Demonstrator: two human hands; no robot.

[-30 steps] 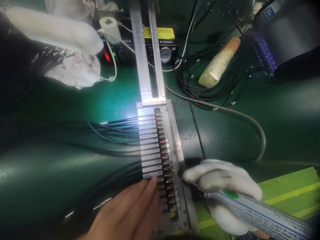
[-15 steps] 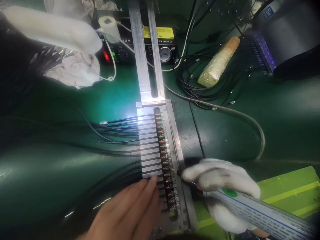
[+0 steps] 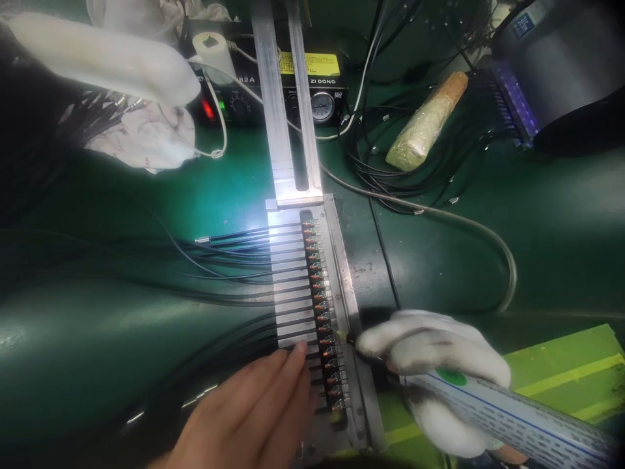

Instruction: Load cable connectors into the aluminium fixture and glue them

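Note:
A metal jig (image 3: 344, 273) lies lengthwise before me, with several black cables (image 3: 293, 277) side by side in its slots. Their stripped, coppery ends (image 3: 321, 306) line up along a dark groove. My left hand (image 3: 254, 410), bare, rests over the lower left of the jig. Its fingers are stretched out and lie together, tips on the cables; the thumb is hidden. In a white glove, my right hand (image 3: 439, 365) is wrapped round a dispensing syringe (image 3: 508, 410) with a printed label and green dot. The syringe's thin tip points at the cable ends, apparently close to them.
Behind the jig stands a black dispenser unit (image 3: 239, 107) with a gauge. A white lamp-like arm (image 3: 102, 58) hangs at upper left. Coiled cables (image 3: 371, 176), a wrapped block (image 3: 427, 124) and a grey hose (image 3: 510, 260) lie to the right. A yellow-green mat (image 3: 571, 365) is at lower right.
My right hand and the syringe have shifted very slightly to the right. The left hand, the jig and the cables look the same.

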